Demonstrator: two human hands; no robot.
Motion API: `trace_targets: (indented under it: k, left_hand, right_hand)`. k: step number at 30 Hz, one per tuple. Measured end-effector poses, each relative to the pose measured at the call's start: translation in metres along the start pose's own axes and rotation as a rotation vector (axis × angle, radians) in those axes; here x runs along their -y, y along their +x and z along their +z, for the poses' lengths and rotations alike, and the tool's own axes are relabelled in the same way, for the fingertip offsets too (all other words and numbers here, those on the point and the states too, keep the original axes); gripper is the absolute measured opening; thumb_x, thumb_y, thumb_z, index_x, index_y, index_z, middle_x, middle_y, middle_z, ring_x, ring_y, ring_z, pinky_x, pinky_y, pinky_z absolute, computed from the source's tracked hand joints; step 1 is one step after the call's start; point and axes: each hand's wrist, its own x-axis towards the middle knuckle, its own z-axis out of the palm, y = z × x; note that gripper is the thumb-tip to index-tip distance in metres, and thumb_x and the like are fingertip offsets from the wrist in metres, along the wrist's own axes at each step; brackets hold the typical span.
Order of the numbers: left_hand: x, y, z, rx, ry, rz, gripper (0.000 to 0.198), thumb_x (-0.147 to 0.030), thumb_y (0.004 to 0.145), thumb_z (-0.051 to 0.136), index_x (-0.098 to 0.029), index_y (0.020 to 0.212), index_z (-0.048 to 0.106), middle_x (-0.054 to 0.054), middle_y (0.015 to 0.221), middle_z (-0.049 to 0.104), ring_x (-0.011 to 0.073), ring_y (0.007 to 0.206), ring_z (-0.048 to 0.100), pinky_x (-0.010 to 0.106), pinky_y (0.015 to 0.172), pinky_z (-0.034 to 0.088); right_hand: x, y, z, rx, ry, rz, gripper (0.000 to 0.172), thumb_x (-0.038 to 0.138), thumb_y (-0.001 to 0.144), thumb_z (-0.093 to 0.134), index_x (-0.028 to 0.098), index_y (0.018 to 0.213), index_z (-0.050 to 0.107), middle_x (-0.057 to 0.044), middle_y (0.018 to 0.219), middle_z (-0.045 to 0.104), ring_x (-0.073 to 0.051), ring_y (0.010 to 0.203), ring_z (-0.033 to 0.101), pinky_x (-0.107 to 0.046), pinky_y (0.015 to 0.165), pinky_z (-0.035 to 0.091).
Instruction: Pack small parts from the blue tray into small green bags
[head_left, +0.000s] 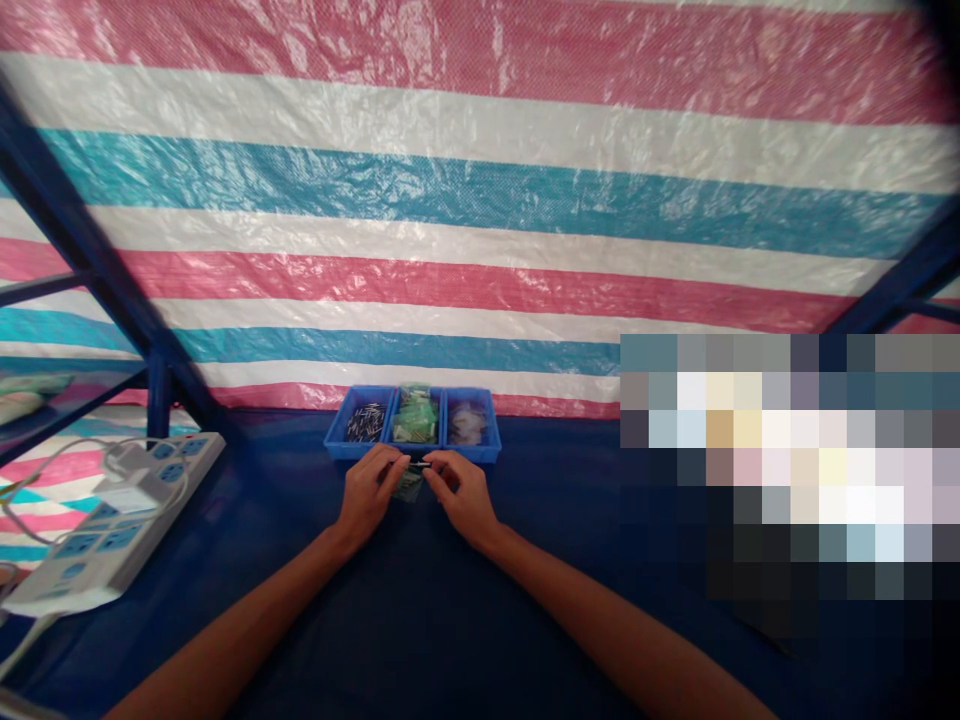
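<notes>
My left hand (371,488) is closed in a pinch at the top of a small clear plastic bag (409,487) with a greenish tint, which hangs between my hands. My right hand (466,495) pinches a small slim piece (421,464), dark and silvery, level with the bag's top. Whether its tip is inside the bag I cannot tell. Just beyond my fingers stand three joined blue bins. The left bin (335,448) holds many slim dark and silvery pieces, the middle bin (411,450) green-tinted packets, and the right bin (491,440) pale, see-through plastic items.
A white power strip (142,550) with blue sockets, a plugged-in adapter (135,490) and cables lies at left on the dark blue table (420,620). Blue metal frame bars (112,270) slant at both sides. A striped plastic sheet (480,200) hangs behind. The right side is pixelated.
</notes>
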Motion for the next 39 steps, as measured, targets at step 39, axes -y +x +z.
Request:
trace_targets:
  k: [39]
  left_hand:
    - [0.0096,-0.0092,0.0063,-0.111,-0.048,-0.017,0.013,-0.026,0.086,0.055,-0.017,0.091,0.064,0.003,0.089,0.068,0.0121,0.069,0.064,0.021,0.065,0.052]
  right_hand:
    - [0.0005,-0.0019,0.0004,-0.029,-0.005,0.000,0.019,0.032,0.086,0.054,0.018,0.097,0.061,-0.001,0.075,0.059,-0.011,0.055,0.051,-0.022,0.055,0.042]
